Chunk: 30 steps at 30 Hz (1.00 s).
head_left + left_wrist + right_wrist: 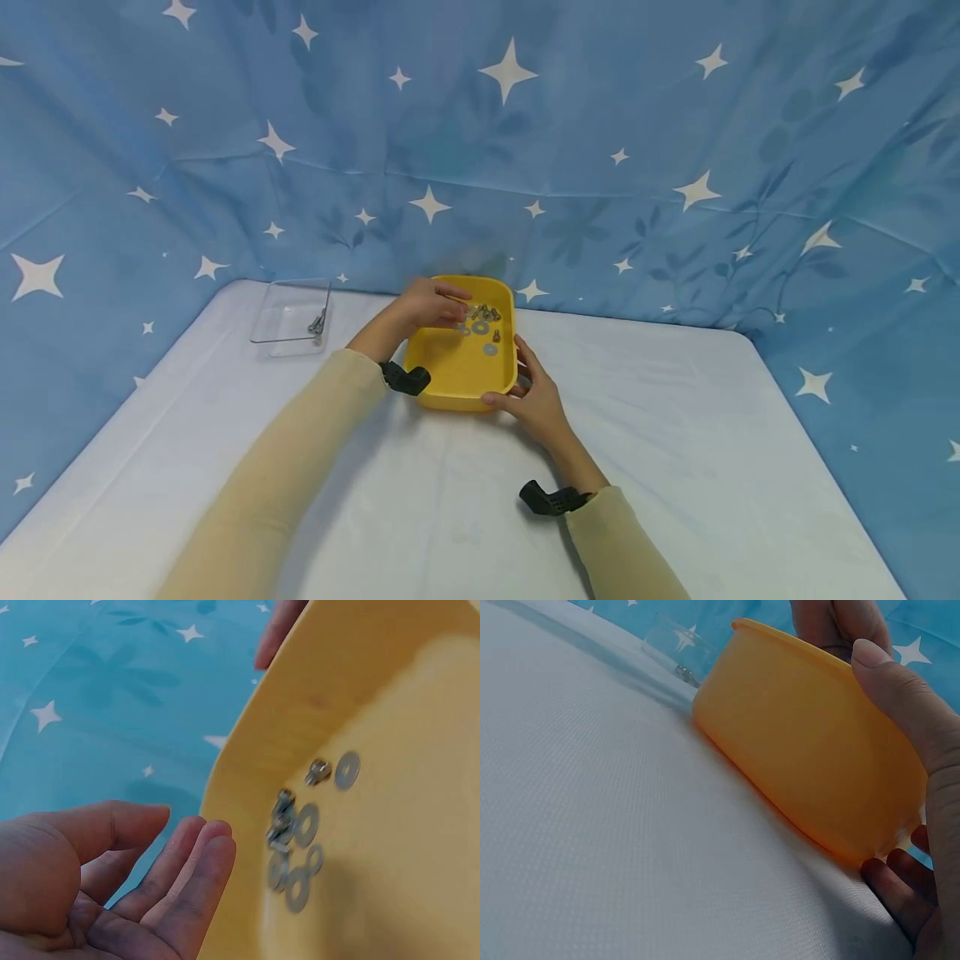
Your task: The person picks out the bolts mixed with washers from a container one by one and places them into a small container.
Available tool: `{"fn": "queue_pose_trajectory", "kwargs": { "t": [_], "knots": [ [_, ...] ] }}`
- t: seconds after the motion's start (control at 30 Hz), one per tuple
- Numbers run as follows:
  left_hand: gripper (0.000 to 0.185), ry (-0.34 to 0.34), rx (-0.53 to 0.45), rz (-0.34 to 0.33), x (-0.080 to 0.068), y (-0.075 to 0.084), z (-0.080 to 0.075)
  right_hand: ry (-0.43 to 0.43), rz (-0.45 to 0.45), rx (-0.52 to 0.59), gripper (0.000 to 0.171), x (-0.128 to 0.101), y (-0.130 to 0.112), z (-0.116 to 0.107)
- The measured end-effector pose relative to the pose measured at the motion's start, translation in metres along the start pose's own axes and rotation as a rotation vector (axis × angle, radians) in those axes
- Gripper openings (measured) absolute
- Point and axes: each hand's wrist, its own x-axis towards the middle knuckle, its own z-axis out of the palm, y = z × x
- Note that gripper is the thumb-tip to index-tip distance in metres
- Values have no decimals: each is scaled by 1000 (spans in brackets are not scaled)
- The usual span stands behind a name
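Note:
A yellow plastic tray [450, 367] holds several small screws [491, 314] and flat washers [298, 889], gathered toward its far right part. My left hand [431, 304] hovers over the far left of the tray, its fingers loosely bent and apart; the left wrist view shows nothing between them. At the tray's near right corner, my right hand [536, 400] grips the wall. In the right wrist view the thumb [900, 682] lies at the rim, while the other fingers curl low around the corner, partly hidden.
To the left on the white-covered table [675, 433] stands a clear plastic box [285, 321] with a few metal screws [317, 323] at its right side. A blue star-patterned curtain [600, 167] hangs right behind the table's far edge.

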Motion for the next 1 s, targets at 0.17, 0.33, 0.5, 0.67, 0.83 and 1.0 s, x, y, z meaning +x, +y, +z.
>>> {"fn": "queue_pose_trajectory", "kwargs": {
  "t": [0.17,0.33,0.5,0.67,0.83,1.0],
  "knots": [
    [41,-31,-38,-19,6,-4,15,-1,-10,-10,101,1,0,1],
    [40,-42,-31,-27,13,-6,26,-7,-14,-9,100,1,0,-1],
    [39,-28,21,-46,20,-10,34,-2,-12,-14,99,1,2,-1],
    [42,-48,54,-92,27,-15,39,-6,-10,-22,99,1,2,0],
    [42,-45,23,-123,33,-16,43,-7,5,-21,99,2,0,0],
    [42,-41,29,-149,38,-18,49,-2,2,-13,100,1,-1,-1]
  ]
}}
